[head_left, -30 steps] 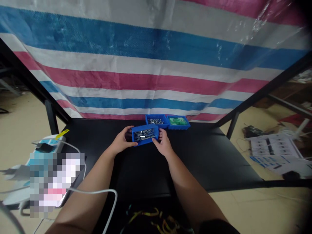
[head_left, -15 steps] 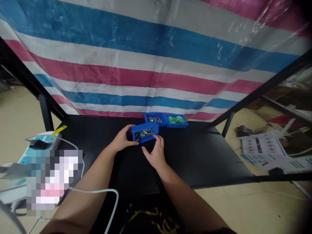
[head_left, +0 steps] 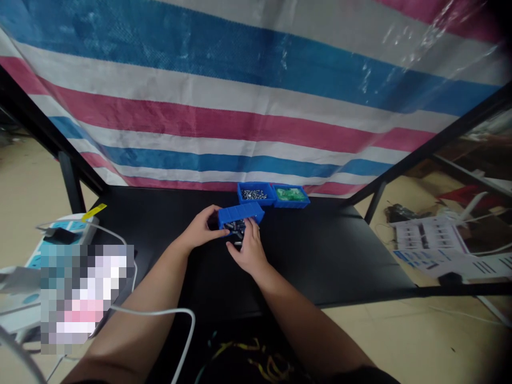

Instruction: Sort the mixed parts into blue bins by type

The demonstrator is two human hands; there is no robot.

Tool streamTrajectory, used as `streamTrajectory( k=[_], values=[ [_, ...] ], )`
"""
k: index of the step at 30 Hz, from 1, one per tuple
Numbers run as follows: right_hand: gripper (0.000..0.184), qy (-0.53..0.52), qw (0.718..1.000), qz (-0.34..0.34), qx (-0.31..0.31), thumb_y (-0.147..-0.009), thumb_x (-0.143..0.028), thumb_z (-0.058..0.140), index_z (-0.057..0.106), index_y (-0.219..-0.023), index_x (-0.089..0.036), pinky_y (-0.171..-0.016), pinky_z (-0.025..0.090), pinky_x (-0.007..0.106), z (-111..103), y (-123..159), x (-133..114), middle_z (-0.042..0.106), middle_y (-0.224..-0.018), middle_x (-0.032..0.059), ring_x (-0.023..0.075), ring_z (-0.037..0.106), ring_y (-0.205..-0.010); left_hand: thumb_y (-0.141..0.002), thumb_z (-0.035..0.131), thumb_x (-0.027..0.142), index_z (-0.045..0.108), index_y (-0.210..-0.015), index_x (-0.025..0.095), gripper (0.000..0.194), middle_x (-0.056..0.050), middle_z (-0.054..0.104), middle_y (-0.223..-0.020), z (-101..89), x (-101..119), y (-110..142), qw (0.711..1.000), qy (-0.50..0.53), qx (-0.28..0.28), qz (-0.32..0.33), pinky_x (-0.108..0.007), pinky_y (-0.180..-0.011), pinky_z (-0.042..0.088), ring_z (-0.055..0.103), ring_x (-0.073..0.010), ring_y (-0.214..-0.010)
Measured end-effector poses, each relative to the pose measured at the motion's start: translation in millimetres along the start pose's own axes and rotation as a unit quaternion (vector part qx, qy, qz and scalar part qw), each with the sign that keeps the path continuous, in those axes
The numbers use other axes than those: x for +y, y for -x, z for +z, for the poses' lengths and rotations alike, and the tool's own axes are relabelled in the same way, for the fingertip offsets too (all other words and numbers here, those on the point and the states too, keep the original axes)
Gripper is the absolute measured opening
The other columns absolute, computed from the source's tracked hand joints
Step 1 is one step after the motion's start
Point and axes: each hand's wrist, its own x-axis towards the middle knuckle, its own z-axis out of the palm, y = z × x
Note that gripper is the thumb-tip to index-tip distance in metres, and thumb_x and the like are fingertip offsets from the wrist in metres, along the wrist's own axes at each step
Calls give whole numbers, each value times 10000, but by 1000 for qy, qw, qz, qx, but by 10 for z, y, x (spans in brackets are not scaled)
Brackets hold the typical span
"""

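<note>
At the middle of the head view, over a smooth black counter (head_left: 328, 256), a small blue bin (head_left: 239, 213) of ribbed plastic is tipped so that its open side faces the person. Dark, shiny metal pieces (head_left: 236, 227), short and rod-like, lie in its opening. Just behind it, against a woven plastic sheet (head_left: 256, 128) with blue, white and red stripes, stand two similar containers: the left tray (head_left: 270, 201), filled with small silvery parts (head_left: 255, 195), and the right tray (head_left: 292, 204), holding something green and glossy (head_left: 288, 193). They touch side by side.

Both bare forearms reach forward from the bottom edge and angle inward until the hands nearly meet at the blue bin. A white cable (head_left: 160, 311) loops across the left forearm. Beyond it, at the left, lies a white and blue power strip (head_left: 34, 261) beside a pixelated patch.

The left hand (head_left: 204, 229) is curled around the bin's left end, thumb along the near side and fingers behind, holding it firmly. The right hand (head_left: 250, 249) is about half open, palm toward the opening, its fingertips over the metal pieces and its thumb spread apart, lower down; whether it grips any piece is too dark to tell.
</note>
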Motion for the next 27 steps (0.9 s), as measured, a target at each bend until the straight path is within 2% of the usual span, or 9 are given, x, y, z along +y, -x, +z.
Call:
streamTrajectory(
  k=[7, 10, 13, 16, 20, 27],
  values=[
    [806, 3, 1000, -2, -16, -849, -335, 648, 295, -1532, -94, -1217, 347, 553, -22, -8, -31, 377, -1542, 231, 350, 315, -1493, -734, 854, 386, 554, -1143, 204, 539, -61, 664, -1091, 3, 35, 2, 1000, 6, -11, -11, -433, -942, 544, 663, -232, -1011],
    [785, 22, 1000, -10, -16, -852, -343, 637, 315, -1529, -111, -1234, 293, 589, -37, -3, -57, 391, -1543, 216, 353, 294, -1506, -734, 853, 393, 560, -1141, 202, 537, -63, 663, -1090, 4, 50, 2, 1000, -2, -8, -9, -432, -942, 543, 659, -234, -1014],
    [823, 49, 999, -7, -15, -824, -439, 680, 350, -1514, -134, -1247, 182, 648, -57, 8, -91, 413, -1537, 198, 376, 266, -1515, -731, 858, 388, 562, -1154, 203, 548, -62, 659, -1109, 3, 56, 7, 1000, -9, -5, -5, -422, -954, 540, 656, -234, -1029],
    [944, 60, 998, -3, -21, -765, -605, 722, 362, -1510, -150, -1243, 136, 669, -76, 17, -112, 429, -1530, 192, 393, 264, -1510, -730, 861, 380, 565, -1182, 205, 567, -63, 659, -1125, 1, 44, 11, 1000, -8, -7, -3, -426, -970, 539, 658, -239, -1045],
    [1030, 66, 997, 5, -27, -711, -712, 729, 383, -1504, -153, -1230, 179, 668, -65, 11, -94, 420, -1532, 199, 411, 270, -1501, -737, 858, 371, 562, -1256, 204, 621, -84, 664, -1174, -4, 8, 4, 1000, 2, -3, -5, -457, -1003, 536, 665, -260, -1087],
    [978, 76, 997, 20, -24, -675, -741, 751, 473, -1446, -207, -1204, 219, 690, -32, -14, -61, 454, -1460, 197, 439, 365, -1422, -736, 859, 358, 575, -1309, 211, 656, -120, 629, -1300, -9, 0, -1, 1000, -16, -9, 21, -490, -1079, 496, 619, -296, -1204]
  ],
)
